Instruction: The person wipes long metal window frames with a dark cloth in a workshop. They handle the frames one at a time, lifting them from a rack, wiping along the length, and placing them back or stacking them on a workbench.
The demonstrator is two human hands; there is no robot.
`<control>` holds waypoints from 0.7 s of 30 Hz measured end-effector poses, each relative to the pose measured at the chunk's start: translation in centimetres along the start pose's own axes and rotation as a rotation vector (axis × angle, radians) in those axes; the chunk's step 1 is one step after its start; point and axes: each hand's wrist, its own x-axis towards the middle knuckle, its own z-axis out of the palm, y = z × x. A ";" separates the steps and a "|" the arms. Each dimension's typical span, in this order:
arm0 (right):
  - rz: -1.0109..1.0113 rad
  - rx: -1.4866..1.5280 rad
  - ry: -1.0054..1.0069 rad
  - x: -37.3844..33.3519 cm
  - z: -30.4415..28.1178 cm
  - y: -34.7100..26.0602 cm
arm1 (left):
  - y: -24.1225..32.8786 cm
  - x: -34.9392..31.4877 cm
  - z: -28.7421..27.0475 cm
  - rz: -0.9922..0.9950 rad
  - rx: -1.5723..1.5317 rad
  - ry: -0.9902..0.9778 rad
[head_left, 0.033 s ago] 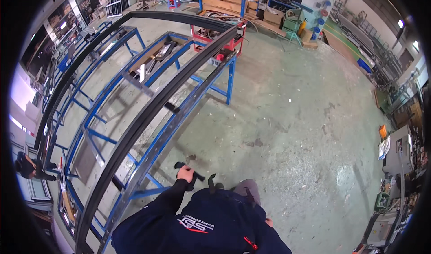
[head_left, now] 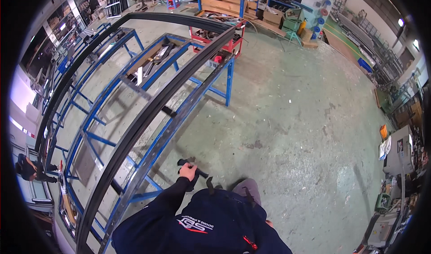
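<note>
Your left hand (head_left: 187, 170) is closed around a black tool (head_left: 200, 173); it looks to me like a hand-held power tool, but it is too small and dark to be sure. The tool is in front of your jacket (head_left: 211, 213), on the left side of your body, with the floor (head_left: 287, 150) showing around it. Its longest visible part goes from upper left, beyond your fingers, to lower right, back toward your body.

To your left lies the big black frame (head_left: 137, 132), which rests over a blue stand (head_left: 229, 85). The near rail of this frame runs from lower left to upper right, so the tool is pointing roughly across the rail, not along it. Between the tool and the rail there is the near edge of the stand, and the tool appears apart from both.

Your left hand is clearly the nearer one to the frame. Of your right hand (head_left: 269, 223), only a small patch of skin seems to show at the right edge of the jacket, farther from the frame; I cannot tell whether it holds something.
</note>
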 end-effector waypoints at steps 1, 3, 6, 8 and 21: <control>0.019 -0.065 0.017 4.4 -0.4 1.1 | 4.5 2.4 2.3 -0.005 -0.040 0.034; 0.061 -0.200 0.063 12.6 -2.0 3.2 | 13.4 6.4 6.3 -0.010 -0.172 0.005; -0.198 -0.466 0.017 23.4 -4.1 -4.0 | 22.3 14.9 12.0 0.065 -0.438 0.005; -0.264 -0.043 -0.055 21.3 -7.5 -24.1 | 31.6 20.6 13.1 0.153 -0.489 0.029; -0.488 0.267 -0.030 47.8 -23.1 -83.1 | 61.2 45.5 16.7 0.043 -0.965 0.333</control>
